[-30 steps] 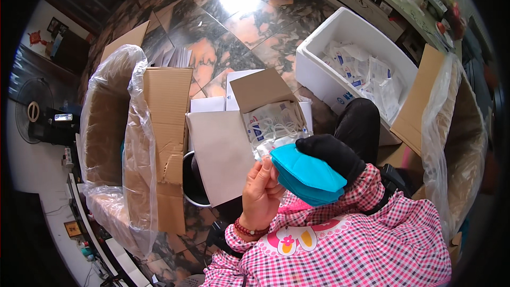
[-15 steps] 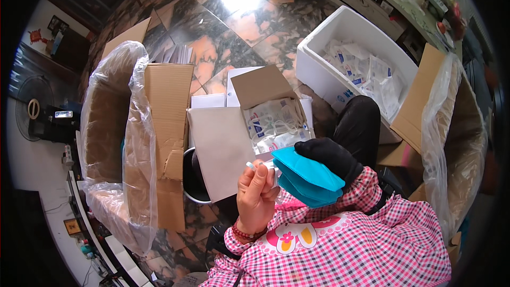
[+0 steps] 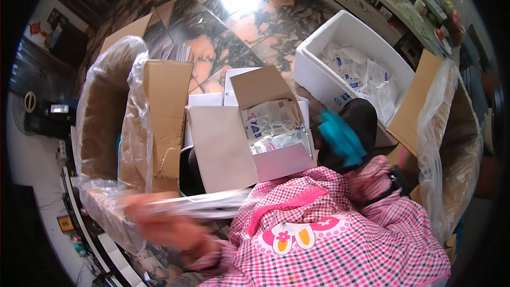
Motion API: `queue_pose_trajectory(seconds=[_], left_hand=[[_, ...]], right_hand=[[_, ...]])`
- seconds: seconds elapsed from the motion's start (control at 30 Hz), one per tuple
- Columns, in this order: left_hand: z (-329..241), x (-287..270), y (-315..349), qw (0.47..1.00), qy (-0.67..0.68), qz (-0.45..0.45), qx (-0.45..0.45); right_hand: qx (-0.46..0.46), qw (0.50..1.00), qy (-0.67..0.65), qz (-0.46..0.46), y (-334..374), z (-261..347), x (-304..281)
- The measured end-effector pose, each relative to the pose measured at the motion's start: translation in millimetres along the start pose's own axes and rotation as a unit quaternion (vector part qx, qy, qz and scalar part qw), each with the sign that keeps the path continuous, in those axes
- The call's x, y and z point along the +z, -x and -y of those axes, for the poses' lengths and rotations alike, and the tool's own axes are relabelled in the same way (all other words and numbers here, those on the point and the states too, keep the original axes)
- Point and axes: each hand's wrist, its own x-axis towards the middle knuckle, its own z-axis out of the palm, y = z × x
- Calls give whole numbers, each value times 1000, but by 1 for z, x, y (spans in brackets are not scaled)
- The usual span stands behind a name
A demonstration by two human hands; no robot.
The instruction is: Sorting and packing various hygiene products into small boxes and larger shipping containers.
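Note:
My left hand (image 3: 167,226), bare and smeared by motion, is off to the left beside the plastic-lined carton. Its fingers are closed on long white straps (image 3: 215,204), blurred, which trail right toward my lap. In my right hand (image 3: 362,142), which wears a black glove, are teal folded face masks (image 3: 341,137), held over my right knee and blurred too. The glove's outline merges with my dark trousers. Between the hands stands an open small box (image 3: 284,165) with its flaps spread, holding clear packets (image 3: 271,119) with blue print and white cords.
A tall carton lined with clear plastic (image 3: 137,127) stands at left, another lined carton (image 3: 443,149) at right. A white foam box (image 3: 305,69) with several packets lies beyond my right knee. White boxes (image 3: 206,100) sit behind the small box. A cluttered shelf (image 3: 396,8) borders the far right.
My left hand has swung left and down with the white straps, away from the teal masks. My right hand has moved the masks right and up, uncovering the small box's front flap.

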Motion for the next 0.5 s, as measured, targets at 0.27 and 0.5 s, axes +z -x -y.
queue_pose_trajectory(seconds=[0.27,0.5], left_hand=[[42,-87,-96,702,-668,-238,69],[40,-182,-110,663,-708,-232,-74]], right_hand=[[79,943,-323,-23,-10,67,45],[133,981,-139,-11,-36,72,80]])
